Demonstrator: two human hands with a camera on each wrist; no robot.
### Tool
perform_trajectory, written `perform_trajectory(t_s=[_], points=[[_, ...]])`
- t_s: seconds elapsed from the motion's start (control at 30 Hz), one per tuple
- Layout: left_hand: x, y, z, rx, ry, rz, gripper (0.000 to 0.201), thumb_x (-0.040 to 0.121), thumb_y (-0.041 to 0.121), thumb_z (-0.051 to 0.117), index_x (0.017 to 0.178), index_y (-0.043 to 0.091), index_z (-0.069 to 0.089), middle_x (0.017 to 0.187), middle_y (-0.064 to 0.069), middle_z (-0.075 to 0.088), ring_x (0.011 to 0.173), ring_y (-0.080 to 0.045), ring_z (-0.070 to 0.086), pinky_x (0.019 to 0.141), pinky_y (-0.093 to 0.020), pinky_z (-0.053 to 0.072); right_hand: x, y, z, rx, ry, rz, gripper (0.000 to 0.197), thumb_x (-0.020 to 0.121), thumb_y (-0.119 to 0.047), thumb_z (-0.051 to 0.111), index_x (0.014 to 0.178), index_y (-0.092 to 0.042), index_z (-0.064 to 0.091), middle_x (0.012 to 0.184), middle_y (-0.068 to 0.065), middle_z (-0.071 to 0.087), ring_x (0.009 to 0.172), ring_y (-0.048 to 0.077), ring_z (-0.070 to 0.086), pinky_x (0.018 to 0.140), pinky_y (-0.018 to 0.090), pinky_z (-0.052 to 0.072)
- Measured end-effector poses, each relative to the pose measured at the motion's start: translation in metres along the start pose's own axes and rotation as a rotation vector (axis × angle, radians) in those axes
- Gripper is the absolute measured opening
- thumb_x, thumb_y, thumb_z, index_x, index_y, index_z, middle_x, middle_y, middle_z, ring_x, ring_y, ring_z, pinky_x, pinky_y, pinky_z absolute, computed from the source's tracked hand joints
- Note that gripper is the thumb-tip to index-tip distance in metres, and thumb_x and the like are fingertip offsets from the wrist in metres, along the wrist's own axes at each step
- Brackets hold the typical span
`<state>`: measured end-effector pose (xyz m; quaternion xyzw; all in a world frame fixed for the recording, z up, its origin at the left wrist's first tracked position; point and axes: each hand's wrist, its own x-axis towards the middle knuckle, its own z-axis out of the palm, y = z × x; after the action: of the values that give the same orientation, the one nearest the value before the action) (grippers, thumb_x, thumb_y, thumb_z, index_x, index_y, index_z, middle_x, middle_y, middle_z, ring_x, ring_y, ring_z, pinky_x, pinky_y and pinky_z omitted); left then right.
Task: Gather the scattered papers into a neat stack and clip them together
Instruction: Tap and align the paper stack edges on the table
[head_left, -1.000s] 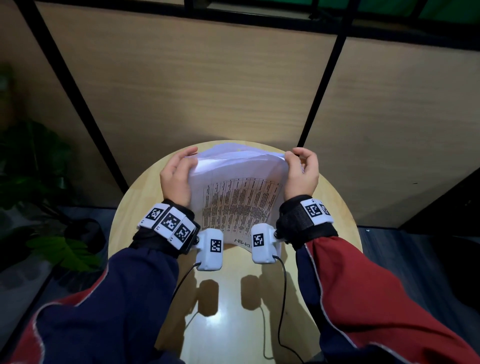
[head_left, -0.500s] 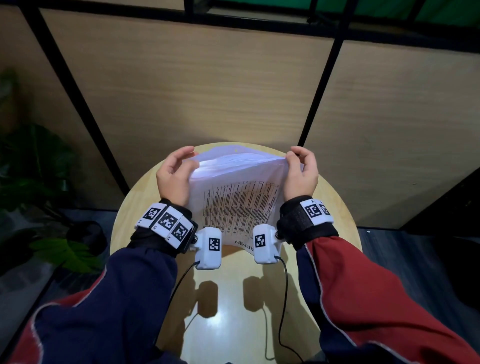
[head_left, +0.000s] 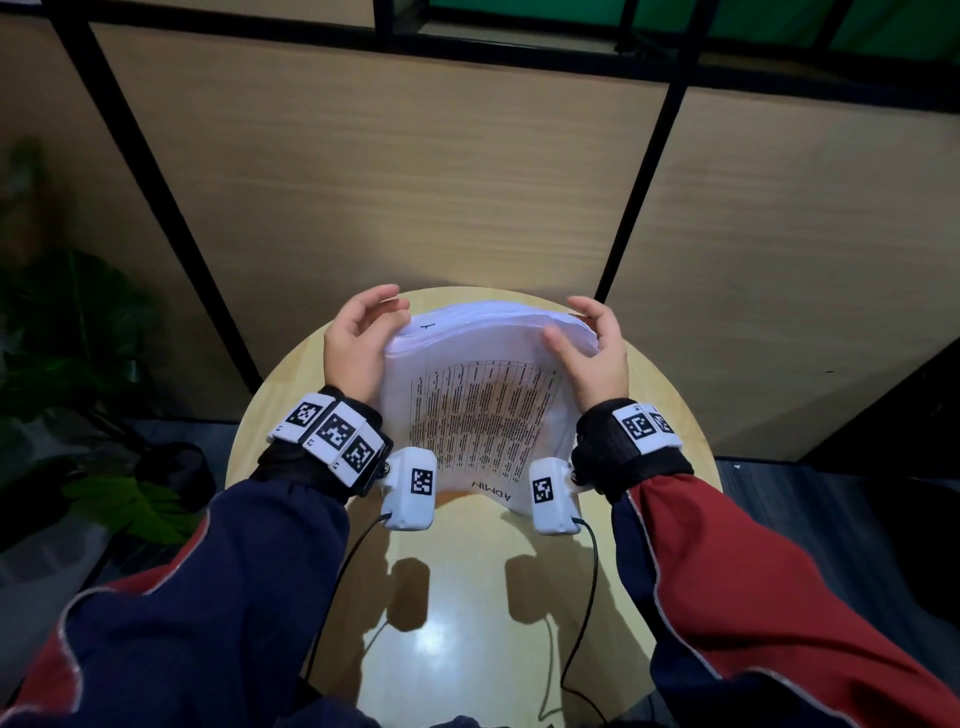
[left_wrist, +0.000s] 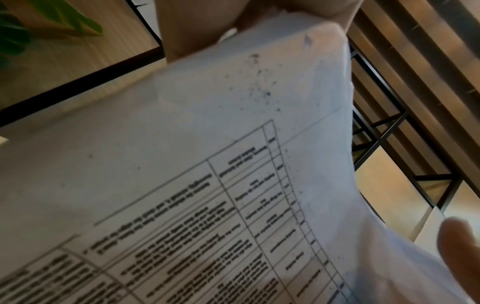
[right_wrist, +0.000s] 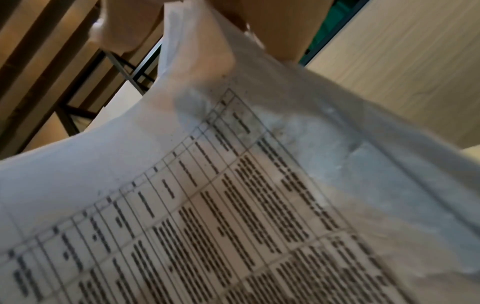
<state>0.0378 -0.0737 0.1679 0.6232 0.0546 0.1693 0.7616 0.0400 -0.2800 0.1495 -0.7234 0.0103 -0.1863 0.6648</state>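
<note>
Both hands hold one stack of papers (head_left: 480, 400) on edge over the round wooden table (head_left: 291, 395), printed table side facing the person, lower edge near the tabletop between the two wrist cameras; contact with the tabletop cannot be told. Top of stack bows away from the person. Left hand (head_left: 358, 348): palm against the left edge, fingers curled over the top corner. Right hand (head_left: 597, 358): thumb pressed on the printed face, fingers wrapped behind the right edge.

Change vs. half a second ago: right thumb now lies out on the front sheet rather than tucked at the edge; left fingers are lifted higher above the corner. Sheet tops read as a tighter, more even band; earlier they fanned loosely. Stack position over the table unchanged.

Left wrist view: printed sheet (left_wrist: 233, 185) fills the frame, blurred. Right wrist view: the same, fingertips (right_wrist: 275, 26) at the top edge.
</note>
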Motion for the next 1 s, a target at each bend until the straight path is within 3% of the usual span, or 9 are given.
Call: perform_trajectory(t_s=[0.13, 0.23, 0.33, 0.43, 0.57, 0.63, 0.8, 0.9, 1.0], points=[[-0.002, 0.002, 0.003, -0.013, -0.021, -0.014, 0.026, 0.084, 0.003, 0.058, 0.111, 0.003, 0.059, 0.093, -0.008, 0.064, 0.086, -0.013, 0.059, 0.076, -0.014, 0.049, -0.003, 0.011, -0.002, -0.098, -0.064, 0.072, 0.046, 0.067, -0.012, 0.080, 0.095, -0.038, 0.054, 0.096, -0.010, 0.063, 0.087, -0.001, 0.062, 0.086, 0.027, 0.046], [0.002, 0.001, -0.006, 0.003, -0.134, -0.028, 0.044, 0.076, 0.044, 0.064, 0.111, 0.017, 0.058, 0.103, -0.006, 0.064, 0.099, -0.018, 0.058, 0.085, -0.028, 0.044, 0.000, 0.013, -0.003, -0.024, -0.012, 0.137, 0.032, 0.073, 0.003, 0.073, 0.089, -0.021, 0.061, 0.076, -0.011, 0.066, 0.061, -0.012, 0.061, 0.071, 0.019, 0.051], [0.006, -0.010, -0.020, 0.095, -0.357, -0.019, 0.094, 0.039, 0.069, 0.076, 0.120, 0.030, 0.047, 0.118, -0.001, 0.058, 0.114, -0.012, 0.054, 0.095, -0.024, 0.043, 0.003, 0.014, -0.004, 0.040, -0.006, 0.171, 0.031, 0.073, 0.006, 0.071, 0.082, -0.022, 0.062, 0.058, -0.019, 0.068, 0.057, -0.010, 0.062, 0.059, 0.008, 0.049], [0.003, -0.030, -0.029, 0.224, -0.399, -0.073, 0.104, 0.031, 0.043, 0.089, 0.124, 0.031, 0.044, 0.118, 0.007, 0.055, 0.103, 0.001, 0.058, 0.092, -0.018, 0.049, 0.000, 0.012, -0.006, 0.084, -0.005, 0.183, 0.029, 0.077, 0.009, 0.067, 0.082, -0.019, 0.061, 0.056, -0.021, 0.068, 0.056, -0.008, 0.062, 0.057, 0.008, 0.049], [-0.002, -0.045, -0.028, 0.333, -0.146, -0.109, 0.050, 0.064, 0.004, 0.079, 0.107, 0.017, 0.056, 0.093, 0.006, 0.064, 0.094, -0.020, 0.062, 0.090, -0.042, 0.052, -0.001, 0.010, -0.001, 0.101, 0.064, 0.152, 0.017, 0.082, -0.023, 0.067, 0.094, -0.011, 0.062, 0.083, -0.005, 0.072, 0.077, 0.003, 0.064, 0.073, 0.015, 0.050], [0.001, -0.046, -0.028, 0.345, -0.115, -0.079, 0.043, 0.067, 0.002, 0.077, 0.103, 0.016, 0.059, 0.089, 0.004, 0.065, 0.092, -0.024, 0.062, 0.089, -0.045, 0.052, 0.000, 0.005, 0.003, 0.075, 0.124, 0.132, 0.035, 0.076, -0.045, 0.065, 0.096, -0.016, 0.061, 0.098, 0.001, 0.067, 0.090, 0.011, 0.060, 0.080, 0.016, 0.047], [0.004, -0.046, -0.024, 0.307, -0.204, -0.085, 0.042, 0.065, -0.003, 0.076, 0.100, 0.015, 0.061, 0.095, -0.005, 0.064, 0.095, -0.027, 0.061, 0.090, -0.045, 0.051, 0.003, -0.001, 0.012, 0.098, 0.240, 0.163, 0.023, 0.077, -0.036, 0.067, 0.093, -0.021, 0.060, 0.113, 0.006, 0.065, 0.106, 0.020, 0.057, 0.091, 0.029, 0.044], [0.004, -0.045, -0.021, 0.309, -0.214, -0.103, 0.039, 0.067, -0.007, 0.073, 0.082, 0.026, 0.059, 0.087, -0.004, 0.063, 0.091, -0.025, 0.059, 0.089, -0.044, 0.051, 0.008, -0.001, 0.013, 0.096, 0.247, 0.168, 0.016, 0.082, -0.026, 0.064, 0.096, -0.021, 0.059, 0.107, 0.002, 0.064, 0.093, 0.013, 0.057, 0.077, 0.009, 0.044], [0.005, -0.043, -0.021, 0.257, -0.227, -0.098, 0.042, 0.067, -0.009, 0.073, 0.082, 0.028, 0.059, 0.086, 0.002, 0.063, 0.085, -0.020, 0.059, 0.084, -0.036, 0.051, 0.013, -0.002, 0.012, 0.119, 0.264, 0.163, 0.011, 0.073, -0.032, 0.055, 0.081, -0.027, 0.060, 0.088, -0.007, 0.061, 0.088, 0.012, 0.055, 0.075, 0.016, 0.041]])
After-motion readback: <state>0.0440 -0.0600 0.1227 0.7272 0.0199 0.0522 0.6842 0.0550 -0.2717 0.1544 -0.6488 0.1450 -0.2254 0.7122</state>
